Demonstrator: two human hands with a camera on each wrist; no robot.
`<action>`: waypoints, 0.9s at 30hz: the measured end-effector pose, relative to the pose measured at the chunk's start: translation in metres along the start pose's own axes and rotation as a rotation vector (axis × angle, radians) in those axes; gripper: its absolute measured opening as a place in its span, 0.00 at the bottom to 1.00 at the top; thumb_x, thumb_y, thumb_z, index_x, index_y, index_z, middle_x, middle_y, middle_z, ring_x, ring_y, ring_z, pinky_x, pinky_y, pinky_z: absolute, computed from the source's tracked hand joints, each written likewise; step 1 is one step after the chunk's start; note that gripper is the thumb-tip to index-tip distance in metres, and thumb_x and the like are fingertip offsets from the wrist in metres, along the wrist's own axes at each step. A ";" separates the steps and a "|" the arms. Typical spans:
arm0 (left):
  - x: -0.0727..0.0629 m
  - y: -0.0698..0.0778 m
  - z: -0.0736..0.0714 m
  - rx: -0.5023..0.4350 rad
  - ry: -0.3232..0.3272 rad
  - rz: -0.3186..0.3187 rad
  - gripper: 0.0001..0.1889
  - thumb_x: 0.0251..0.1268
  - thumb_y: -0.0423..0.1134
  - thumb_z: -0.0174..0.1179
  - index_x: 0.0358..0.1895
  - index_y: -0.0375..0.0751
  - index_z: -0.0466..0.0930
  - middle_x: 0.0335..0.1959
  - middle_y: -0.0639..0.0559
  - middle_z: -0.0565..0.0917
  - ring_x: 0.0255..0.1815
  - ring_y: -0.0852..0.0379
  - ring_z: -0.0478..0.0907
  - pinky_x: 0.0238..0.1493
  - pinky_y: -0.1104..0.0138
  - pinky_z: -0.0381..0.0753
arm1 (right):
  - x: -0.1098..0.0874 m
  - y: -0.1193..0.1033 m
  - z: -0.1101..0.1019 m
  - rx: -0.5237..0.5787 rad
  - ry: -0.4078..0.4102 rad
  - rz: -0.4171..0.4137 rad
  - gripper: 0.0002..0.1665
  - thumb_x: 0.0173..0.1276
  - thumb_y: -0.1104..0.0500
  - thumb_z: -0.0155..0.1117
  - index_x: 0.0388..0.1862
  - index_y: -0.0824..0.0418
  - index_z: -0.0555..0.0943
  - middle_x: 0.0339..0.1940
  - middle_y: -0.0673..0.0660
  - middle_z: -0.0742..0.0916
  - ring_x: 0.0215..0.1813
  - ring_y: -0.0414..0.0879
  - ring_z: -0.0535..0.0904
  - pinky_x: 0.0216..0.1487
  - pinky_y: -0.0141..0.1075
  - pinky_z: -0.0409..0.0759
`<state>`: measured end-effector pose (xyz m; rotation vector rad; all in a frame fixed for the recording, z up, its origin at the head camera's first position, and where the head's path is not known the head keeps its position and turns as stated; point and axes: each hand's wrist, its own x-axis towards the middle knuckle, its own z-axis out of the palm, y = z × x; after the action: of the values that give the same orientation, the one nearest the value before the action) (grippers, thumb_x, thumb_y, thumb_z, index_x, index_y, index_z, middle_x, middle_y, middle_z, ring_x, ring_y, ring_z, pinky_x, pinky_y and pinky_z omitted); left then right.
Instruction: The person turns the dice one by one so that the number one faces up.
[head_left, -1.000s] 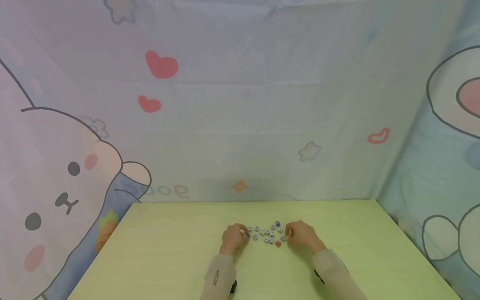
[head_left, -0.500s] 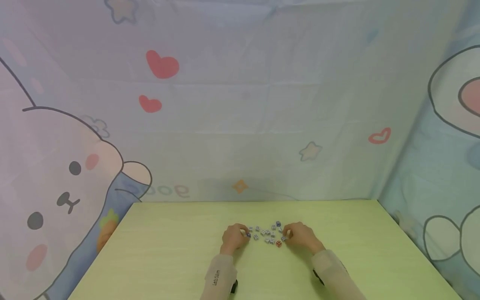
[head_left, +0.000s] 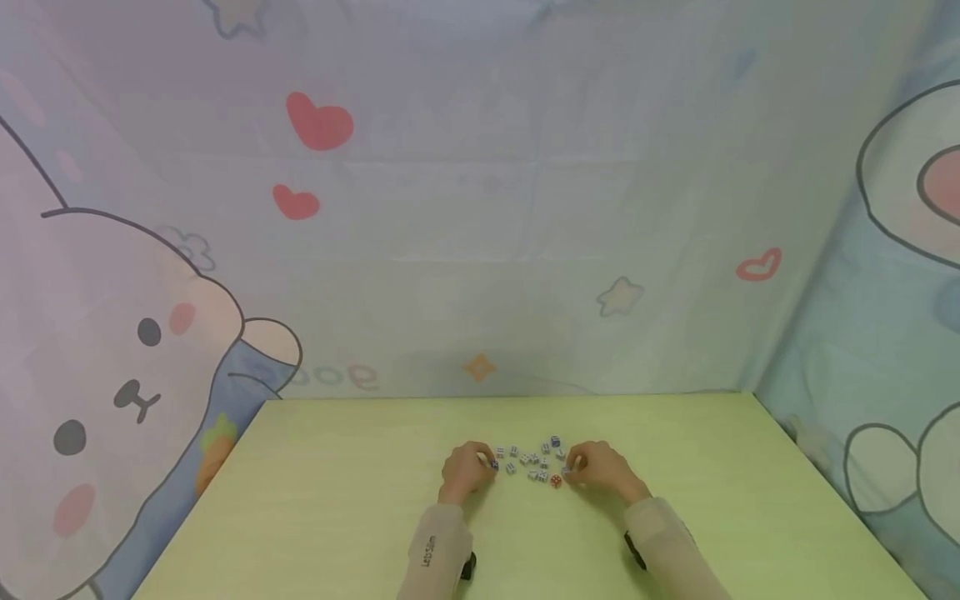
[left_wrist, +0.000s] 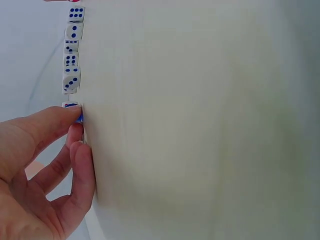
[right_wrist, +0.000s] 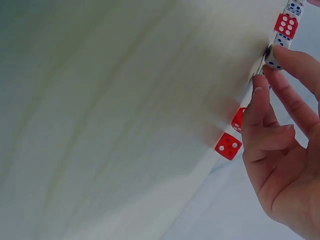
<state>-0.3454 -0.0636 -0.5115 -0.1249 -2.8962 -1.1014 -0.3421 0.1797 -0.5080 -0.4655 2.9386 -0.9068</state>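
Observation:
My left hand point(head_left: 467, 468) is at the left end of a cluster of small dice, and its thumb and index finger pinch a blue die point(left_wrist: 80, 116), mostly covered by the fingertips. At the right end, my right hand point(head_left: 603, 468) pinches a white die with blue pips point(right_wrist: 272, 58) between thumb and index finger. Between the hands lie several white dice point(head_left: 525, 459), a red die point(head_left: 556, 481) in front and a dark blue die point(head_left: 555, 442) at the back. Two more red dice point(right_wrist: 228, 146) show beside my right hand's curled fingers in the right wrist view.
The dice rest on a pale yellow-green table point(head_left: 337, 500). A printed cloth point(head_left: 480, 208) with hearts, stars and cartoon animals hangs behind the table and along both sides.
My right hand has shifted slightly left, and its thumb and index finger have closed on the white die. My left hand stays at the blue die. The head view has tilted slightly.

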 end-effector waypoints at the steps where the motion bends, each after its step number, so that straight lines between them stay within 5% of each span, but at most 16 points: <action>1: 0.000 0.000 0.000 0.002 0.001 0.002 0.03 0.48 0.33 0.63 0.28 0.44 0.81 0.20 0.50 0.81 0.12 0.59 0.68 0.13 0.70 0.62 | 0.001 0.001 0.000 0.005 -0.001 0.001 0.05 0.53 0.56 0.66 0.26 0.54 0.79 0.20 0.48 0.79 0.20 0.40 0.71 0.21 0.33 0.67; 27: 0.001 -0.001 0.000 -0.028 -0.021 -0.020 0.04 0.47 0.34 0.64 0.28 0.45 0.81 0.21 0.50 0.81 0.14 0.59 0.68 0.15 0.70 0.62 | 0.001 -0.004 -0.001 -0.055 0.058 0.079 0.06 0.55 0.55 0.64 0.27 0.57 0.81 0.26 0.50 0.84 0.24 0.40 0.74 0.26 0.33 0.71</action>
<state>-0.3459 -0.0641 -0.5117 -0.1098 -2.9073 -1.1510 -0.3426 0.1768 -0.5050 -0.3279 3.0171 -0.8468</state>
